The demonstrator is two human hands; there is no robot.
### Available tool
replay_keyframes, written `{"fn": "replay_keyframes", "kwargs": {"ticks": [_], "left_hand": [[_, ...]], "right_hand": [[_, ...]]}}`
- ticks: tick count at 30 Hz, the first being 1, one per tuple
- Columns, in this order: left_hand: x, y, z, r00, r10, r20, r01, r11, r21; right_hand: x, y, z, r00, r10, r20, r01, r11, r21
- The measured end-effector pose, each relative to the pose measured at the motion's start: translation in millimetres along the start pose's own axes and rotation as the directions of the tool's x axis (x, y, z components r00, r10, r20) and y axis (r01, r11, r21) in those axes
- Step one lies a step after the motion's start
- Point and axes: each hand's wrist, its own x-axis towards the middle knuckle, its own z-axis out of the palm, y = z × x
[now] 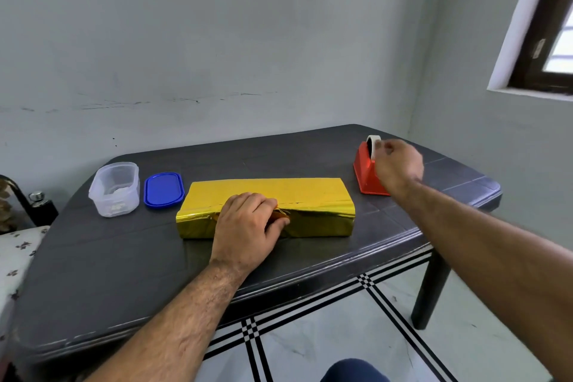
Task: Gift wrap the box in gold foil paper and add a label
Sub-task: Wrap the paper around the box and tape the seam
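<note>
A long box wrapped in gold foil paper (310,192) lies in the middle of the dark table (124,273). My left hand (248,226) rests on its near edge, fingers curled over the foil seam and holding the fold down. At the table's right stands a red tape dispenser (364,170) with a white tape roll (373,141). My right hand (398,164) is at the dispenser, its fingers pinching the tape end by the roll. No label is visible.
A clear plastic container (114,189) and its blue lid (163,189) sit left of the box. The table's near edge runs just below my left wrist. A black bottle (40,201) and a patterned seat (15,257) are off the left side.
</note>
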Motion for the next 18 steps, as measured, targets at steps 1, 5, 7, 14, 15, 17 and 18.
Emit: {"fn": "replay_keyframes", "kwargs": {"ticks": [1,5,7,14,15,17,18], "left_hand": [[0.5,1.4,0.5,1.000,-0.001,0.000,0.001,1.000,-0.002],[-2.2,3.4,1.5,1.000,0.004,0.004,-0.004,1.000,-0.007],[-2.1,2.5,2.3,1.000,0.008,-0.001,-0.008,1.000,-0.006],[-2.7,0.9,3.9,1.000,0.013,-0.020,-0.013,1.000,-0.001],[-2.4,0.9,4.2,1.000,0.014,-0.022,-0.014,1.000,-0.002],[-1.2,1.1,4.4,1.000,0.016,-0.021,-0.016,1.000,-0.002],[-0.7,1.2,4.4,1.000,0.018,-0.019,-0.018,1.000,0.001]], "right_hand": [[21.0,9.1,2.2,0.989,0.143,0.032,-0.145,0.988,0.051],[74.3,39.2,23.0,0.822,0.496,0.280,-0.568,0.752,0.334],[81.6,34.2,27.4,0.789,0.528,0.315,-0.611,0.731,0.303],[97.3,21.3,26.2,0.732,0.571,0.372,-0.649,0.750,0.126],[100.1,22.5,26.9,0.728,0.567,0.386,-0.649,0.751,0.121],[104.0,24.1,28.9,0.730,0.564,0.385,-0.651,0.745,0.143],[101.2,22.6,28.1,0.728,0.565,0.390,-0.663,0.724,0.189]]}}
